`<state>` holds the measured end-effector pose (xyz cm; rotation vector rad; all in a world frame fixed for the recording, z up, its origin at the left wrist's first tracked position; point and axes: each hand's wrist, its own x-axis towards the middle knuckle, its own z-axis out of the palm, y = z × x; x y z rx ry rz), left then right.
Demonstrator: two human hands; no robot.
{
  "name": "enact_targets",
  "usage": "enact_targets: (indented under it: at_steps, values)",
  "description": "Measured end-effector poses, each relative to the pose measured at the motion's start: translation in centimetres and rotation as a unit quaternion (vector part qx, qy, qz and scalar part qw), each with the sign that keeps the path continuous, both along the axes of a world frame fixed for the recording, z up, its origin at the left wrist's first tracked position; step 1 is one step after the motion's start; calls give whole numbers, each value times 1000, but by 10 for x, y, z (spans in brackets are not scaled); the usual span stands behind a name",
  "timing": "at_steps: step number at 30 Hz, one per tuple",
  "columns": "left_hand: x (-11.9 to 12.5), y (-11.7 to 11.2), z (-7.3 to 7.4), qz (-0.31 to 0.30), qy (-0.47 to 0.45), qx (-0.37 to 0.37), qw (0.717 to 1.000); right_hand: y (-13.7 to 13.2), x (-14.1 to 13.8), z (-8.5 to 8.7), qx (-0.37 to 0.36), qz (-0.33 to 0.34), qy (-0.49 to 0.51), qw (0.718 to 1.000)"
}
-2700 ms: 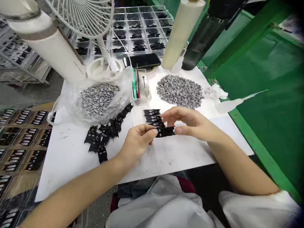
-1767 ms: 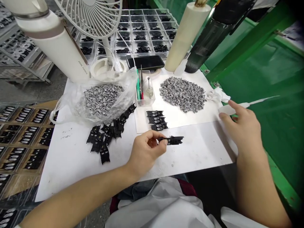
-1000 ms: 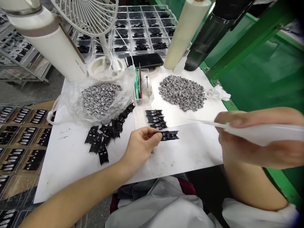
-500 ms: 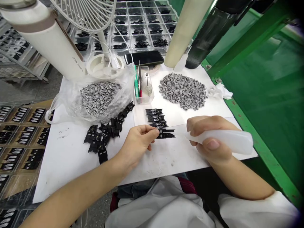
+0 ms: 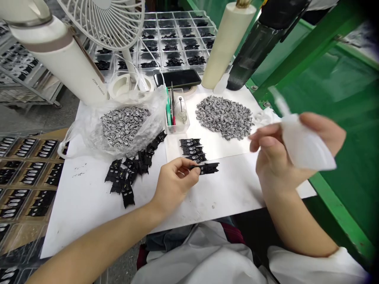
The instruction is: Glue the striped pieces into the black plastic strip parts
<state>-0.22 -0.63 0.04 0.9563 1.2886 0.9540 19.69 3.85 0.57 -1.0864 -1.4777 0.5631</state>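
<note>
Between thumb and fingers, my left hand (image 5: pixel 174 179) pinches a small black plastic part (image 5: pixel 209 168), held just in front of a short stack of similar black parts (image 5: pixel 192 149) with grey inlays. My right hand (image 5: pixel 281 157) is raised at the right and holds a white squeeze bottle (image 5: pixel 306 144), its thin nozzle tilted up and slightly blurred. Beyond the hands lies a heap of small grey pieces (image 5: pixel 223 117) on white paper. Left of my left hand is a loose pile of black parts (image 5: pixel 126 177).
A plastic bag of grey pieces (image 5: pixel 124 125) lies at the left. Behind stand a white flask (image 5: pixel 63 59), a fan (image 5: pixel 105 21), a phone (image 5: pixel 180 78), a small tool box (image 5: pixel 177 127) and a cream cylinder (image 5: pixel 226 47). A green frame (image 5: pixel 328 189) edges the right side.
My right hand has lifted and turned, bringing the squeeze bottle's nozzle from pointing left to pointing up. The black part in my left hand has tilted slightly. The view has shifted a little.
</note>
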Motion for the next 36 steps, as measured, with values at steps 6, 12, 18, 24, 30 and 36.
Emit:
enact_targets:
  at_steps: [6,12,18,24,30,36]
  values:
    - [-4,-7,0,-48,159,281,945,10,65,0,-15,-199,-164,966]
    - [-12,-6,14,-257,273,406,834,14,102,-20,-128,-221,-385,887]
    - [-15,-4,32,-290,258,447,806,-9,70,-15,8,-273,-281,920]
    - [-17,-9,16,-211,190,522,804,-43,20,23,31,312,-202,928]
    - [-6,-11,7,-111,138,471,864,-32,-6,27,7,401,-144,905]
    - [-1,-5,6,-81,-18,128,988,-29,-22,11,-252,335,63,906]
